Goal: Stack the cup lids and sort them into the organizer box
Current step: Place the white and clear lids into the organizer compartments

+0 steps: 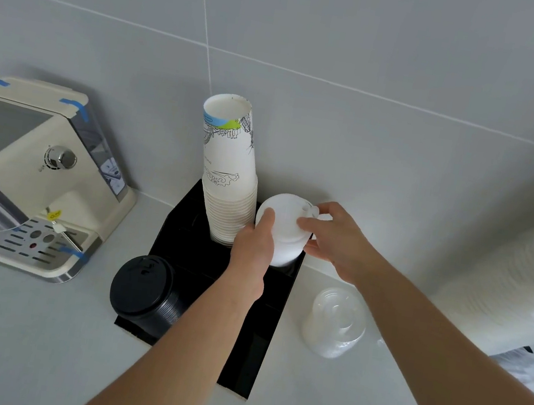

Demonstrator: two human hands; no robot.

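Two hands gripped one stack of white lids (283,236) over the organizer box (268,334) — the left hand (253,252) wrapped round its near side with the thumb on the top lid, the right hand (336,238) pinching its far edge with curled fingers. That stack stood in the box's back right compartment. Just left of it, in the back of the box, rose a tall stack of paper cups (228,175). A stack of black lids (145,290) sat in the box's front left compartment. Right of the box, apart from it on the surface (30,340), stood a stack of clear lids (334,321). Well left of the box stood a cream coffee machine (34,174).
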